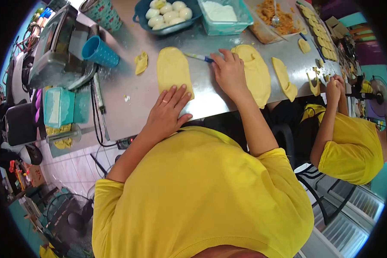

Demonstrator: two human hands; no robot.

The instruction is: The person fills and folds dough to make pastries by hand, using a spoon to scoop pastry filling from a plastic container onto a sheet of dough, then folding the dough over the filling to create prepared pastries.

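Note:
My left hand (172, 107) lies flat with its fingers spread over the lower end of a long, rolled-out yellow dough sheet (173, 66). To the right of that sheet, my right hand (228, 73) has its fingertips on the blue end of a slim tool (198, 56). The tool's pale part points left toward the top of the sheet; whether it is a knife, I cannot tell. A second dough sheet (256, 77), with a fold near its top, lies just right of my right hand. A small dough scrap (141, 63) sits left of the first sheet.
Along the back stand a blue bowl (142, 26) of peeled eggs, a tub of white flour (219, 10) and a tub of orange filling (279, 19). A blue cup (99, 51) tilts at left. At right, a co-worker's hands (335, 84) work near a dough strip (284, 79).

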